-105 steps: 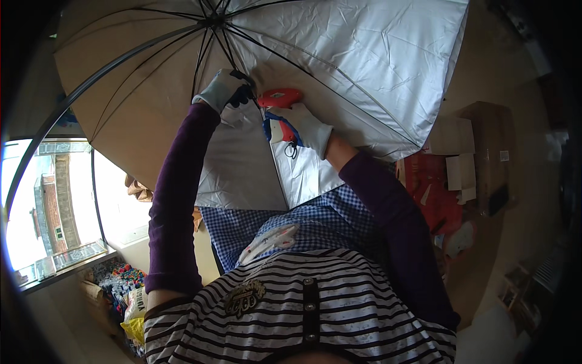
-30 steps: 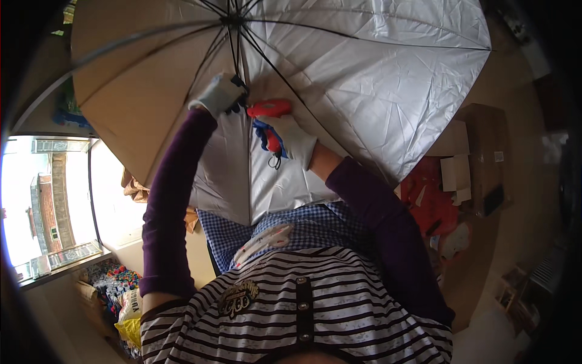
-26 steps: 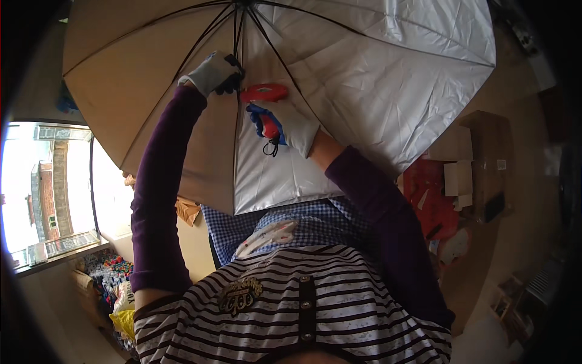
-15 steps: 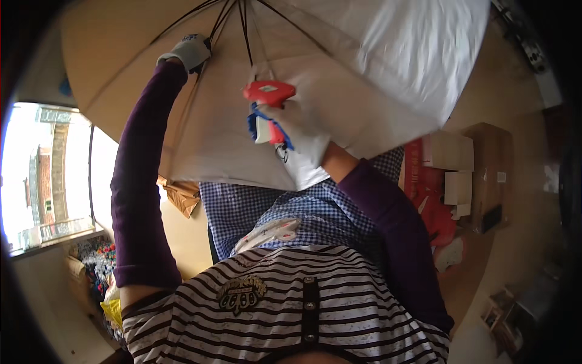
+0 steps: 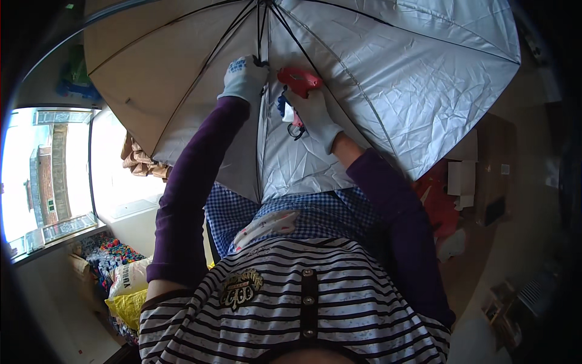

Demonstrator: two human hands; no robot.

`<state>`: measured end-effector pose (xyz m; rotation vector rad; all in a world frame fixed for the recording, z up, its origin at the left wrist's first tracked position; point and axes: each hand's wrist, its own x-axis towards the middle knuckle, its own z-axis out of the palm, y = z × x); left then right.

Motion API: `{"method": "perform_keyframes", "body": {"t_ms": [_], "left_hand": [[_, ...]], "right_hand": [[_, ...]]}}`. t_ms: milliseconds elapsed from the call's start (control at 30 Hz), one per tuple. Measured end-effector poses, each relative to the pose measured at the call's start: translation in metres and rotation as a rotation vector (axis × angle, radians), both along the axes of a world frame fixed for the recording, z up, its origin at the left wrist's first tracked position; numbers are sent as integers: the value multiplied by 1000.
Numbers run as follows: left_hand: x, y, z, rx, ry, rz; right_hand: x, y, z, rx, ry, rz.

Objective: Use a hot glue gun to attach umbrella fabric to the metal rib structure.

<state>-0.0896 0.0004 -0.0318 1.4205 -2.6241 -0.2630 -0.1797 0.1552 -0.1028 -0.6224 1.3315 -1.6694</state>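
Observation:
Spread over my lap is a large umbrella point(image 5: 212, 139), its silver underside facing me and its thin black ribs fanning out from the top. My left hand point(image 5: 245, 79), in a white glove with blue print, is closed at a rib and seam near the middle of the canopy. To its right, my gloved right hand point(image 5: 315, 115) grips a red pistol-shaped hand tool point(image 5: 300, 80). A white part and a dark loop show at the tool's grip. The tool's red head is close to the left hand, apart from it. The left fingertips are hidden.
A blue checked cloth point(image 5: 309, 209) covers my lap under the canopy. Brown paper-like bundles point(image 5: 142, 161) lie at the left by the window. Colourful heaped material point(image 5: 112, 255) and a yellow bag point(image 5: 128, 309) are lower left. White boxes point(image 5: 462, 179) stand at the right beside a red sheet.
The umbrella has turned and shifted, with more ribs in view. My left hand has moved right and lower, close to the tool. My right hand still holds the tool, slightly further right.

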Motion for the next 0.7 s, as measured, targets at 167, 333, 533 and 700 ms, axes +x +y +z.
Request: {"method": "perform_keyframes", "body": {"t_ms": [167,333,533,700], "left_hand": [[-10,-13,4,531,117,77],[-12,-10,15,571,178,7],[-20,-18,19,610,76,31],[-9,-35,16,752,126,-89]], "right_hand": [[12,4,-6,92,-43,-20],[39,10,6,210,-208,-90],[48,5,-14,272,-141,-65],[44,8,-15,123,-384,-59]]}}
